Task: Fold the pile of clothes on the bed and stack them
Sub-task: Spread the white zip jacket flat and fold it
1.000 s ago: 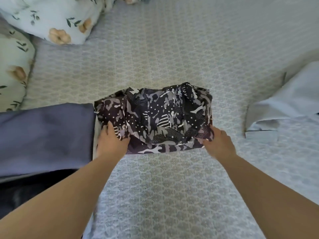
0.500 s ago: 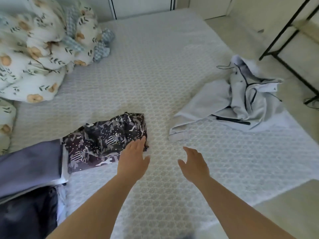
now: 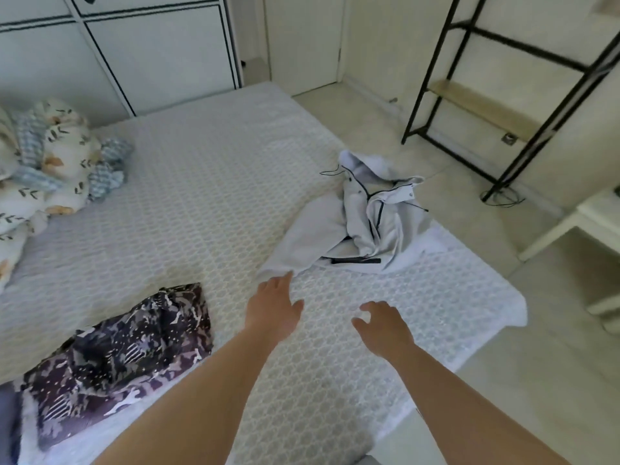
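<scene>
At the far left of the bed [image 3: 201, 182] lies one heap of flowered bedding [image 3: 43, 169], bunched against the edge. Nearer, at the lower left, there is one folded garment [image 3: 124, 360] with a dark camouflage print; its long side runs from the near left corner up toward the middle of the bed, and a strip of blue cloth [image 3: 5, 424] shows just beside it at the picture's edge. Two bare arms reach forward over the mattress. The left hand [image 3: 273, 308] is stretched out with its fingers straight and a little apart, holding nothing, and its fingertips come just to the cuff of a sleeve. That sleeve belongs to one light grey hoodie [image 3: 365, 223], which lies unfolded and crumpled at the right side of the bed, near the edge; its hood points to the far end of the room and the sleeve runs toward the near left. The right hand [image 3: 382, 327] hovers above the mattress, fingers loosely bent and spread, gripping nothing. On the floor to the right stands one black metal shelf [image 3: 503, 105], and one white piece of furniture [image 3: 590, 223] shows partly at the right edge.
</scene>
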